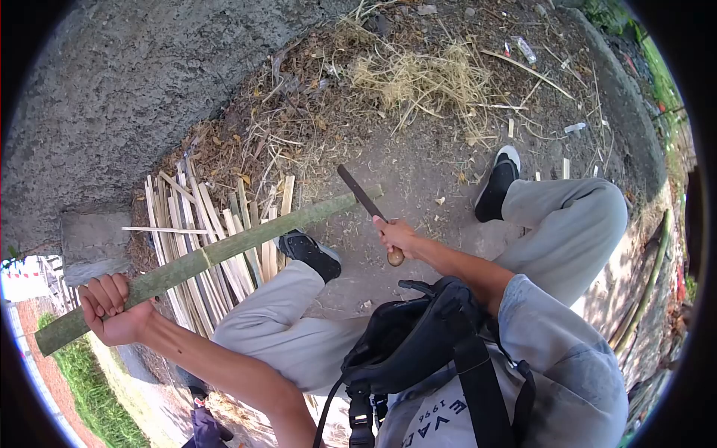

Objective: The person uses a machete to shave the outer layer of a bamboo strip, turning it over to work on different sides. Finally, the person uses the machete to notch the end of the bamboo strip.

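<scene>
Head view: the bamboo piece (pixel 254 237) is slanting from lower left to upper right, its long axis passing over the pale slats (pixel 196 287). The left hand (pixel 112 310) is clenching its lower-left part, a stub protruding past the fingers. The right hand (pixel 396 235) is grasping the knife (pixel 357 190), whose blade is pointing up-left, crossing near the upper-right end.

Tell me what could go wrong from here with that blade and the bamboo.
The blade in the right hand crosses the bamboo near its far end, so it might skid off the tip.

The left hand grips only the other end, so the bamboo could twist or swing if struck.

The left shoe is beside the pile of strips; a step that way may slip.
</scene>
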`<state>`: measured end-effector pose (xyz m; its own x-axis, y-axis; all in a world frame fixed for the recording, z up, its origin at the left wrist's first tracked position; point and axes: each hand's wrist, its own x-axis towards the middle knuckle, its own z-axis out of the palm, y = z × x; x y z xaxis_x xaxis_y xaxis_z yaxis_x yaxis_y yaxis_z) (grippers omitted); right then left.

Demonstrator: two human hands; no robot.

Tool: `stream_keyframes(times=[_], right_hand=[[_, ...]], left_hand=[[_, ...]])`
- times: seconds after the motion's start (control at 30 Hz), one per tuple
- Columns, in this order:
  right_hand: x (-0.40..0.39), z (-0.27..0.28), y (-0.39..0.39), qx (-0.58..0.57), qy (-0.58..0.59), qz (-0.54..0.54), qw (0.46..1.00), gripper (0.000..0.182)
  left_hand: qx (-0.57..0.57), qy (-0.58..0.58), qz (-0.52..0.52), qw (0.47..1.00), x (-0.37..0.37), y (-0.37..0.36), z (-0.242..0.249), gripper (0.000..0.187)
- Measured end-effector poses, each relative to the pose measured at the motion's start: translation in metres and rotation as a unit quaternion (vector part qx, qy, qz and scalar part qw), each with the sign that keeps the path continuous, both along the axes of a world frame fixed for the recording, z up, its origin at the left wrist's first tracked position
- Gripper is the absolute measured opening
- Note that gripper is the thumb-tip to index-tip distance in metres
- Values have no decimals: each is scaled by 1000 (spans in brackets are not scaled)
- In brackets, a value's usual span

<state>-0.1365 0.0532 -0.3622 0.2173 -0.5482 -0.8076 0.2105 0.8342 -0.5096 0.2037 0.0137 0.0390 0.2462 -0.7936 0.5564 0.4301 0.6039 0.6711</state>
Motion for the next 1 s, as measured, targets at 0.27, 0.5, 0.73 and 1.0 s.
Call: stream_keyframes(times=[0.27,0.5,0.73,1.0], right_hand=[[13,48,2,-13,-69,62,996,45],[17,11,-12,-36,42,3,998,46],[25,67,-21,-29,-114,63,991,46],[-1,85,-18,-190,306,165,918,40]], left_hand=[[9,-6,13,1000,1,1,2,35],[-5,-1,43,999,-5,2,2,35],[2,13,74,997,-5,0,0,35],[-88,-11,-141,986,-9,-6,-2,32]])
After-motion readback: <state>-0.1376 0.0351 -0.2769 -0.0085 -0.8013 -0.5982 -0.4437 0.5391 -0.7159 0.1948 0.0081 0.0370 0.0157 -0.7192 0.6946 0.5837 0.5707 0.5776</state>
